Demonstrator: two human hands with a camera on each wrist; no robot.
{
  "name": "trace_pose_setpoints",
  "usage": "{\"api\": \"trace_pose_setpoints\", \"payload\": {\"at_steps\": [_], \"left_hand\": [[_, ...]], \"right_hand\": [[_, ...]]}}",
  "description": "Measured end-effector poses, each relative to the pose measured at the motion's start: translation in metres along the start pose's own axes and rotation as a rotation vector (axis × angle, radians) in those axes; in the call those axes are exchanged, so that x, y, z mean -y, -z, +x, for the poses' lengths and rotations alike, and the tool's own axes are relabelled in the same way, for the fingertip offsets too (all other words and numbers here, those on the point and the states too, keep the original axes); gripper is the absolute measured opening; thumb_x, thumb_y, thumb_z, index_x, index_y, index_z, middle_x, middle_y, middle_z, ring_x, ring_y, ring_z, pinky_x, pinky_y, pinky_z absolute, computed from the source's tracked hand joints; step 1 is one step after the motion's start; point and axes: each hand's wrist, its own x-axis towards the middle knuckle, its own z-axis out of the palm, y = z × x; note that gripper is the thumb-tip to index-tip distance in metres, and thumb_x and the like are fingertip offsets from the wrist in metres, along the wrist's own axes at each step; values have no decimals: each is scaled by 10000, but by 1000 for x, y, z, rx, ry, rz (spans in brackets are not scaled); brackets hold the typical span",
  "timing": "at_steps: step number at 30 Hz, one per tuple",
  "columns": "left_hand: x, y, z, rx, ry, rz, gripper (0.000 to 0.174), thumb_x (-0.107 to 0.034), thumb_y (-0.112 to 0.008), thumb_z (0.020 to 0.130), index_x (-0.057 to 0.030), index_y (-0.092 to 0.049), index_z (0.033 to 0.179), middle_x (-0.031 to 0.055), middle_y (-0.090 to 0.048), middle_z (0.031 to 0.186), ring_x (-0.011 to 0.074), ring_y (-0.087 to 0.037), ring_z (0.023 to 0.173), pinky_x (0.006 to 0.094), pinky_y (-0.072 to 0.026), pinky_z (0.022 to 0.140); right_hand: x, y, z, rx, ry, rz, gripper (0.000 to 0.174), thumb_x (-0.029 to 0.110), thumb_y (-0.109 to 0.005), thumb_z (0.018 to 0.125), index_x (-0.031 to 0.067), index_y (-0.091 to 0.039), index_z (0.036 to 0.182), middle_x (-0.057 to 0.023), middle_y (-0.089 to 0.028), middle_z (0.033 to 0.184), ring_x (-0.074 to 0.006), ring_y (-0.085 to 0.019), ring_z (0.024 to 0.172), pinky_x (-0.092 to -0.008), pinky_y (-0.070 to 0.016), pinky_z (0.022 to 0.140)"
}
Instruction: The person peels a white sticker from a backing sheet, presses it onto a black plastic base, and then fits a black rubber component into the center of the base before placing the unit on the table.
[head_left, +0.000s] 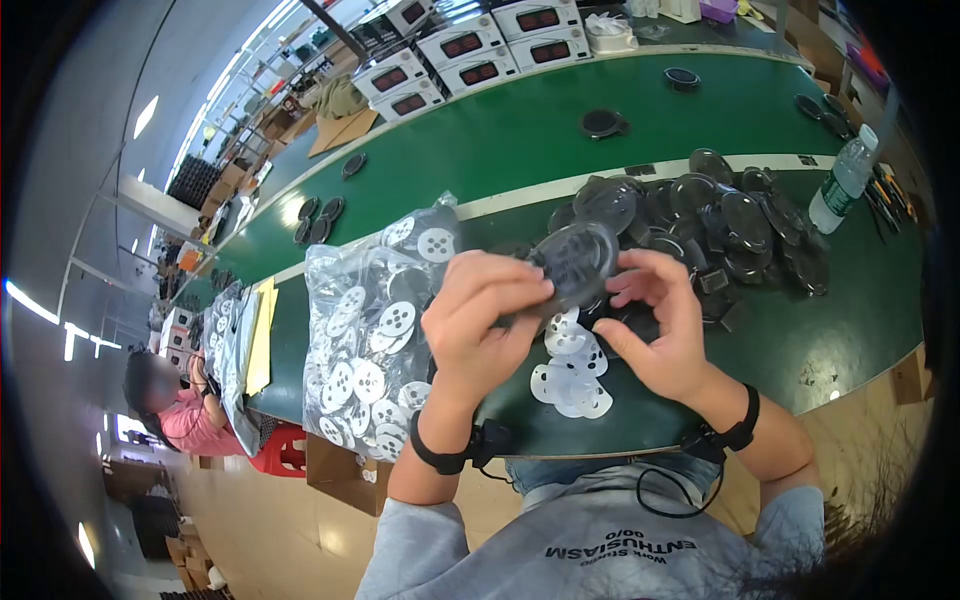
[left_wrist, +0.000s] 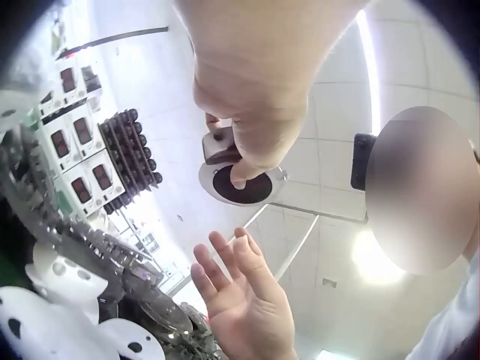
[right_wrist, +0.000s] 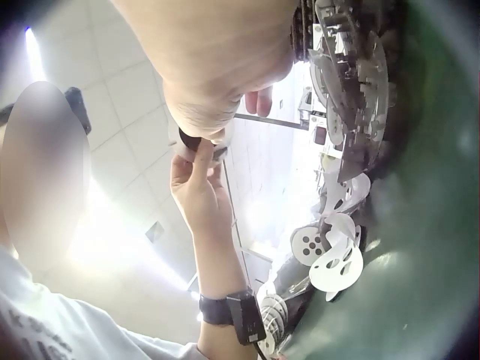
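Observation:
Raised over the table, a dark, clear-rimmed round part (head_left: 590, 255) is held by my left hand (head_left: 475, 325), thumb and fingers at its edge. The left wrist view shows the part (left_wrist: 259, 189) pinched by the left hand (left_wrist: 259, 82), with the right hand (left_wrist: 251, 319) apart from it, fingers loosely bent. In the head view my right hand (head_left: 668, 330) is just right of the part, holding nothing visible. Below the hands lie loose white perforated discs (head_left: 575, 388). A clear bag (head_left: 325, 268) of white discs stands left; dark round parts (head_left: 745, 225) are heaped right.
Behind the heap runs a pale strip (head_left: 510, 200) on the green table (head_left: 480, 135). A water bottle (head_left: 842, 185) stands at the right. Boxed devices (head_left: 465, 55) are stacked at the back. More round parts (head_left: 602, 123) lie beyond the strip. Another person (head_left: 195, 405) sits far left.

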Motion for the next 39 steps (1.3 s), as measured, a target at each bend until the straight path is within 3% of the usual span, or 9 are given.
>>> {"api": "trace_pose_setpoints", "payload": {"at_steps": [11,20,23,27,30,32,34,37,39], "left_hand": [[-37,7,-4,32,-268,238,206,-93,-768,643,-133,-766,845,-10,-714,922,166,-678,877,320,-450,741],[-53,15,-7,71,-313,314,182,-46,-763,581,-120,-762,747,11,-705,876,187,-672,814,330,-430,698],[-42,14,-3,65,-246,298,151,-18,-771,662,-80,-732,795,42,-703,877,211,-676,772,326,-460,692],[21,-3,8,150,631,129,243,-81,-778,848,20,-602,982,99,-694,874,166,-662,729,280,-509,642],[125,-21,6,330,737,-54,221,-102,-782,850,26,-633,950,43,-654,847,100,-624,738,259,-496,591],[156,-36,24,233,1126,-544,286,-182,-758,905,49,-657,1040,90,-679,984,170,-671,892,334,-577,787],[192,-53,26,4,1146,-849,509,-297,-747,923,97,-604,1212,153,-671,1134,233,-660,1061,385,-558,932],[197,-46,43,-22,1249,-279,703,-398,-736,919,135,-518,1323,217,-632,1262,289,-618,1186,416,-530,1001],[220,-29,28,111,988,-75,704,-405,-756,893,93,-536,1338,205,-659,1240,281,-642,1166,382,-529,969]], "right_hand": [[1,0,-10,-13,241,-21,639,17,-816,760,13,-484,1307,-136,-640,1117,-205,-633,873,-318,-532,772],[-1,-1,-10,-6,335,-19,625,26,-810,767,26,-484,1300,-174,-635,1206,-209,-643,894,-311,-532,755],[1,-2,-10,0,259,24,631,17,-810,769,26,-485,1310,-173,-607,1237,-189,-641,880,-288,-524,728],[5,-5,-9,25,129,-18,626,4,-810,768,29,-501,1312,-159,-578,1241,-155,-632,846,-263,-511,695],[5,-6,-9,80,63,-64,605,10,-815,761,30,-523,1290,-135,-585,1228,-142,-630,825,-258,-513,694],[2,-7,-10,113,46,-82,595,10,-810,762,31,-524,1284,-130,-589,1232,-139,-632,821,-259,-513,695],[2,-7,-10,134,34,-88,592,16,-805,768,29,-521,1287,-125,-593,1210,-145,-635,823,-267,-514,695],[-1,-6,-8,153,15,-100,575,30,-791,781,23,-519,1288,-116,-592,1190,-153,-638,827,-273,-517,701],[-4,-5,-8,151,-10,-103,570,29,-786,783,21,-519,1287,-113,-590,1193,-153,-638,827,-273,-518,704]]}}
